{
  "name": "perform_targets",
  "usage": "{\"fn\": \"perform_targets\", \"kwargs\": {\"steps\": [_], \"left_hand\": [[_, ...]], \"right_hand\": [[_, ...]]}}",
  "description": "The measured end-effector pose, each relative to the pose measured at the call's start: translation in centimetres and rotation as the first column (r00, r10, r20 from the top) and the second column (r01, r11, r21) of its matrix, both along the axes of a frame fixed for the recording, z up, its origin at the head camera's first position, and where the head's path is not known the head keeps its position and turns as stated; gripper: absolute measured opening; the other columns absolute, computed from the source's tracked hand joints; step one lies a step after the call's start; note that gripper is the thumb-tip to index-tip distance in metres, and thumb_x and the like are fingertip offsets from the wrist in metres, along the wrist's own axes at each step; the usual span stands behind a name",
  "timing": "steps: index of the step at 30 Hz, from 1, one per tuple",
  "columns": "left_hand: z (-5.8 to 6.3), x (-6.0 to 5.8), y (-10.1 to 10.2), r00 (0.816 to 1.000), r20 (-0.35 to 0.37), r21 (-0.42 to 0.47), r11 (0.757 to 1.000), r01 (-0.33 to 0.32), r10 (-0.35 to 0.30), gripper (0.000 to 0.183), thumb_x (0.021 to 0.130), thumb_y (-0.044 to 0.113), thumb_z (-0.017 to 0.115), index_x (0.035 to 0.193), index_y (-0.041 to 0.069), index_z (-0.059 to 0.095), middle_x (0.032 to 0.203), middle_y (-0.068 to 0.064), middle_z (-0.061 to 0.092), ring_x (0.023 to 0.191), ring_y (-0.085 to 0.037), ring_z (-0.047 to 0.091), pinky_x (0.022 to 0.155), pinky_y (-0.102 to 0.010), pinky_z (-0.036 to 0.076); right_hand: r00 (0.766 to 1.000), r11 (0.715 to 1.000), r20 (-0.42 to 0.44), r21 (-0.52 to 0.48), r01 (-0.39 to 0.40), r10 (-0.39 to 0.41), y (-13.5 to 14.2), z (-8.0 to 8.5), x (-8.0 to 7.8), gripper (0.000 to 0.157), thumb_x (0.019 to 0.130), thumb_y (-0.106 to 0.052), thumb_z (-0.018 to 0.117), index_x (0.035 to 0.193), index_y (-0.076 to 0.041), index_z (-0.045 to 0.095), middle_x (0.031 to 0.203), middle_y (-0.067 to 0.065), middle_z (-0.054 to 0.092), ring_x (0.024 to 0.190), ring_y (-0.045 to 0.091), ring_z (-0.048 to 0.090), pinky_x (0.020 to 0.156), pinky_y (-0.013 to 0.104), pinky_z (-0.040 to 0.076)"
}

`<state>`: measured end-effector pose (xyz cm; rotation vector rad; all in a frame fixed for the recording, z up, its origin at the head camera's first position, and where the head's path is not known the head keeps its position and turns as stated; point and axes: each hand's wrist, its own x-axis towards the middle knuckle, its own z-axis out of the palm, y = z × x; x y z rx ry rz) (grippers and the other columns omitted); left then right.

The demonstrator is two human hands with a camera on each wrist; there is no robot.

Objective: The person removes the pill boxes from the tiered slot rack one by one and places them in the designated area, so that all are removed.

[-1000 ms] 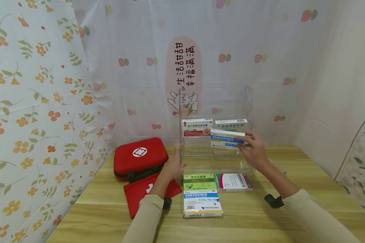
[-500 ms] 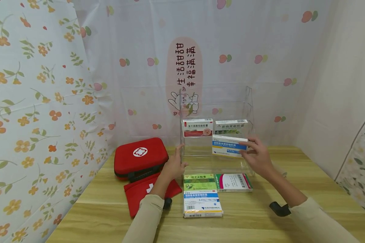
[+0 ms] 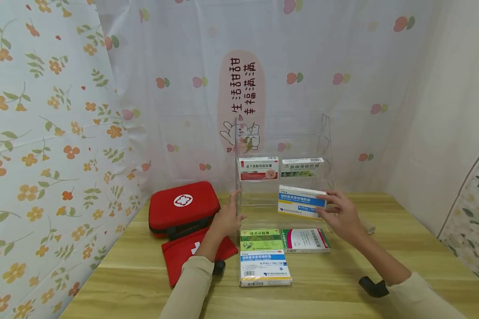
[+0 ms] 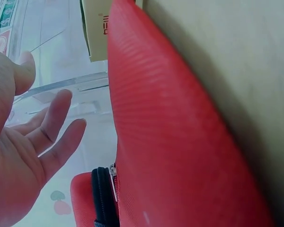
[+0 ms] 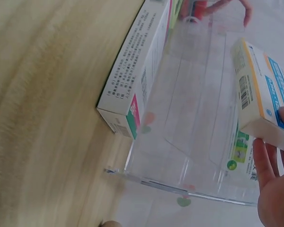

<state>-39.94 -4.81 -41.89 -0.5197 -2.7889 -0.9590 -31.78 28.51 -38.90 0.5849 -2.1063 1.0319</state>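
My right hand (image 3: pixel 341 216) pinches a blue-and-white medicine box (image 3: pixel 297 203) by its right end, thumb in front. It holds the box slightly tilted before a lower tier of the clear acrylic rack (image 3: pixel 251 200). In the right wrist view the box (image 5: pixel 260 90) shows its barcode side, fingers beneath its end. My left hand (image 3: pixel 226 219) is at the rack's left side, fingers extended along the edge. The left wrist view shows that hand (image 4: pixel 14 161) with fingers spread and nothing in its palm. A red-and-white box (image 3: pixel 258 169) and a green-and-white box (image 3: pixel 301 168) stand on the tier above.
On the wooden table before the rack lie a green box (image 3: pixel 260 240), a white box with pink and green (image 3: pixel 306 240) and another blue-and-white box (image 3: pixel 265 268). Left of them are a red first-aid case (image 3: pixel 183 208) and a red pouch (image 3: pixel 177 257) beside my left forearm.
My right hand has lowered the blue-and-white box from just under the upper boxes to the tier below, shifting slightly right. My left hand stays at the rack's side.
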Motion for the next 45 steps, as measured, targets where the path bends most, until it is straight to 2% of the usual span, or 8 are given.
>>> {"fn": "perform_targets", "kwargs": {"steps": [5, 9, 13, 18, 25, 32, 40, 45], "left_hand": [[0.1, 0.0, 0.0, 1.0, -0.009, -0.028, 1.0, -0.008, 0.008, 0.087, 0.09, 0.02, 0.073, 0.152, 0.027, 0.012, 0.07, -0.006, 0.05, 0.051, -0.02, 0.05, 0.047, -0.033, 0.042], [0.2, 0.0, 0.1, 0.999, -0.039, -0.038, 0.999, -0.003, 0.002, 0.087, 0.09, 0.02, 0.073, 0.151, 0.027, 0.013, 0.074, -0.007, 0.053, 0.054, -0.021, 0.051, 0.047, -0.033, 0.042], [0.2, -0.1, 0.1, 0.997, -0.075, -0.053, 0.998, -0.015, 0.011, 0.087, 0.089, 0.022, 0.075, 0.152, 0.025, 0.016, 0.105, -0.012, 0.061, 0.073, -0.023, 0.058, 0.054, -0.034, 0.047], [0.3, -0.1, 0.0, 0.996, -0.089, -0.044, 0.999, -0.022, 0.018, 0.087, 0.087, 0.022, 0.077, 0.152, 0.024, 0.02, 0.145, -0.01, 0.045, 0.11, -0.027, 0.056, 0.077, -0.043, 0.053], [0.3, 0.0, -0.3, 0.997, -0.072, 0.008, 1.0, -0.008, 0.009, 0.089, 0.085, 0.021, 0.078, 0.153, 0.026, 0.021, 0.148, -0.008, 0.043, 0.12, -0.029, 0.051, 0.093, -0.052, 0.05], [0.1, -0.2, -0.4, 0.995, -0.1, 0.008, 1.0, 0.007, -0.006, 0.088, 0.086, 0.021, 0.078, 0.153, 0.027, 0.023, 0.145, -0.008, 0.046, 0.109, -0.028, 0.056, 0.088, -0.05, 0.051], [0.4, 0.1, -0.2, 0.997, -0.082, 0.044, 0.999, 0.012, -0.008, 0.088, 0.085, 0.015, 0.079, 0.153, 0.024, 0.024, 0.144, -0.01, 0.047, 0.109, -0.029, 0.056, 0.09, -0.051, 0.051], [0.4, 0.0, -0.1, 0.996, -0.088, 0.051, 0.999, 0.013, -0.009, 0.088, 0.085, 0.014, 0.079, 0.153, 0.023, 0.024, 0.143, -0.012, 0.048, 0.11, -0.03, 0.056, 0.091, -0.051, 0.05]], "right_hand": [[0.998, 0.999, 0.048, -0.015, -0.033, 0.034, -0.8, 0.9, 2.1, 0.034, 0.078, 0.016, 0.074, 0.111, 0.01, 0.067, 0.119, 0.022, 0.056, 0.086, 0.017, 0.065, 0.071, 0.015, 0.053], [0.995, 0.998, 0.075, -0.003, -0.068, 0.068, -0.8, 0.8, 2.8, 0.035, 0.078, 0.014, 0.075, 0.112, 0.01, 0.067, 0.118, 0.023, 0.057, 0.081, 0.016, 0.067, 0.069, 0.016, 0.053], [0.986, 0.99, 0.087, -0.005, -0.143, 0.143, -0.4, 0.0, 2.9, 0.037, 0.077, 0.013, 0.077, 0.113, 0.008, 0.068, 0.117, 0.023, 0.059, 0.078, 0.018, 0.069, 0.067, 0.019, 0.055], [0.973, 0.981, 0.125, -0.042, -0.189, 0.193, -0.2, -0.6, 3.6, 0.037, 0.08, 0.007, 0.078, 0.116, 0.003, 0.068, 0.12, 0.017, 0.059, 0.083, 0.017, 0.068, 0.069, 0.022, 0.056], [0.963, 0.976, 0.169, -0.091, -0.196, 0.209, -0.1, -1.3, 4.6, 0.037, 0.082, 0.005, 0.076, 0.118, 0.001, 0.067, 0.117, 0.013, 0.059, 0.091, 0.011, 0.062, 0.069, 0.025, 0.057], [0.942, 0.969, 0.23, -0.103, -0.227, 0.245, 0.6, -1.8, 5.3, 0.038, 0.085, 0.004, 0.074, 0.121, 0.0, 0.065, 0.116, 0.004, 0.062, 0.093, 0.009, 0.062, 0.069, 0.026, 0.057], [0.883, 0.948, 0.346, -0.135, -0.287, 0.316, 1.0, -2.1, 6.0, 0.036, 0.086, -0.001, 0.074, 0.12, 0.0, 0.065, 0.117, -0.004, 0.063, 0.09, 0.017, 0.066, 0.065, 0.032, 0.058], [0.872, 0.946, 0.366, -0.114, -0.304, 0.324, 1.2, -2.1, 6.3, 0.035, 0.086, -0.002, 0.076, 0.119, 0.001, 0.065, 0.118, -0.002, 0.062, 0.089, 0.021, 0.068, 0.065, 0.033, 0.058]]}}
